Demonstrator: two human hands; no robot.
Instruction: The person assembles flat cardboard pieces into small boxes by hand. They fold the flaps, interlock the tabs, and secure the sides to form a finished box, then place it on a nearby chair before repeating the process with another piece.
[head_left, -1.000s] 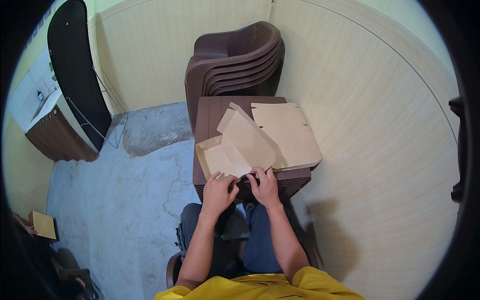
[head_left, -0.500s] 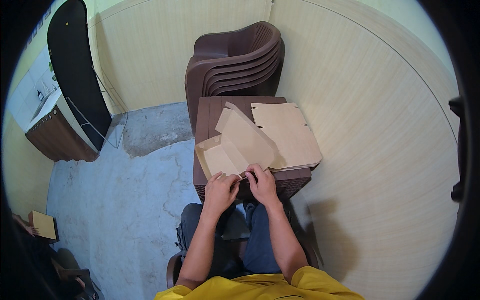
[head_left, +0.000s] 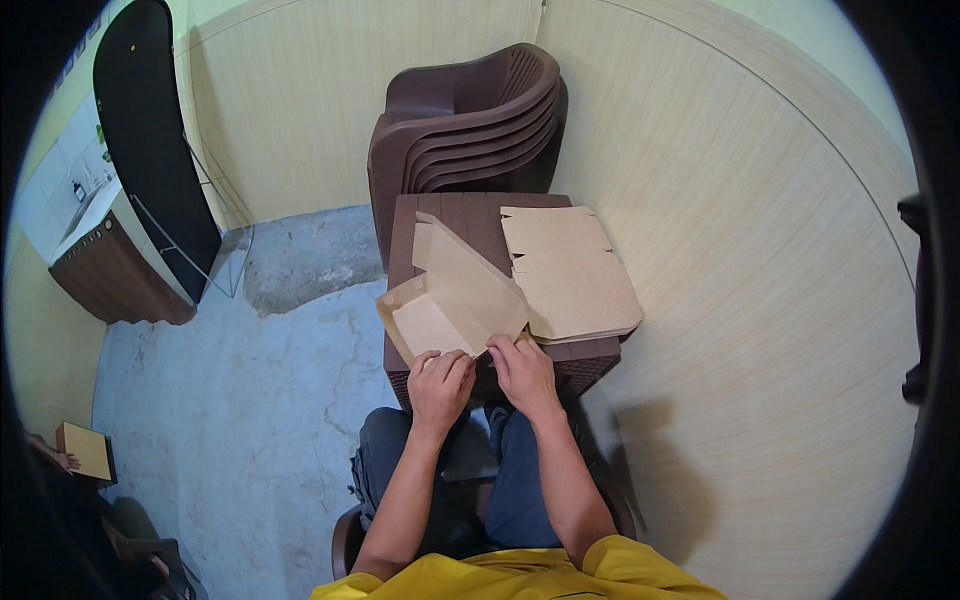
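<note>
A partly folded brown cardboard box (head_left: pixel 432 322) sits tilted at the near left of the brown plastic table, its wide lid flap raised toward the far side. My left hand (head_left: pixel 441 390) is closed on the box's near edge, fingers curled over the cardboard. Just to its right, my right hand (head_left: pixel 524 376) pinches the near right corner, thumb and fingers together. The fingertips hide part of the folded edge. Beside the box, on the right, lies a stack of flat cardboard box blanks (head_left: pixel 572 268) with notched edges.
The table (head_left: pixel 585 350) stands in front of my knees, close to the right wall. Behind it are stacked brown plastic chairs (head_left: pixel 470 130). A black oval tabletop (head_left: pixel 155 150) leans at the far left. At lower left, another person's hand touches a small box (head_left: pixel 88 452).
The cardboard box has shifted and turned slightly left, its lid flap now leaning further left and away from the stack. Both hands keep hold of its near edge.
</note>
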